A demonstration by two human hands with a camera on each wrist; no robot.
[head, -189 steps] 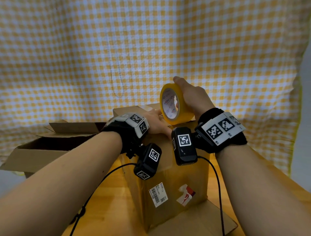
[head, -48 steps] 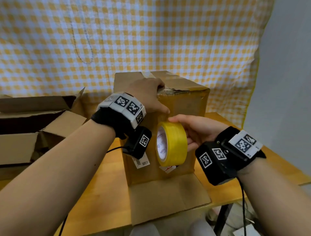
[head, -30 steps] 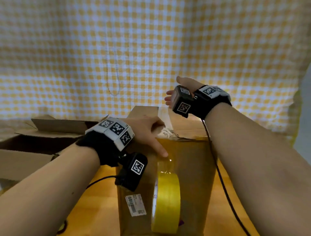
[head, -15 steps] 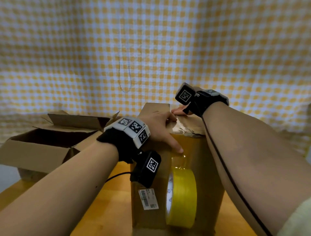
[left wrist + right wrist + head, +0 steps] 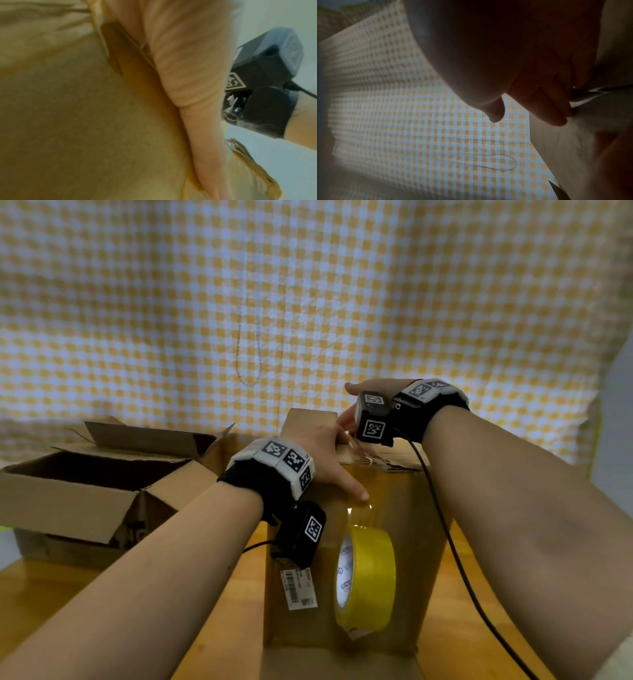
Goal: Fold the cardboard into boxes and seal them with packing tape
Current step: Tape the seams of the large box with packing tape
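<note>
Head view down over both forearms; wrist views close along each palm, sharing the box (image 5: pixel 404 508) top.

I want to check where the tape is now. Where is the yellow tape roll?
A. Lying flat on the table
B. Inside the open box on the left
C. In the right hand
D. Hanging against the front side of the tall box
D: the tape roll hangs against the front of the tall box, with no hand on it.

Left hand (image 5: pixel 320 458) lies flat, thumb extended; right hand (image 5: pixel 368 402) reaches forward, fingers straight.
</note>
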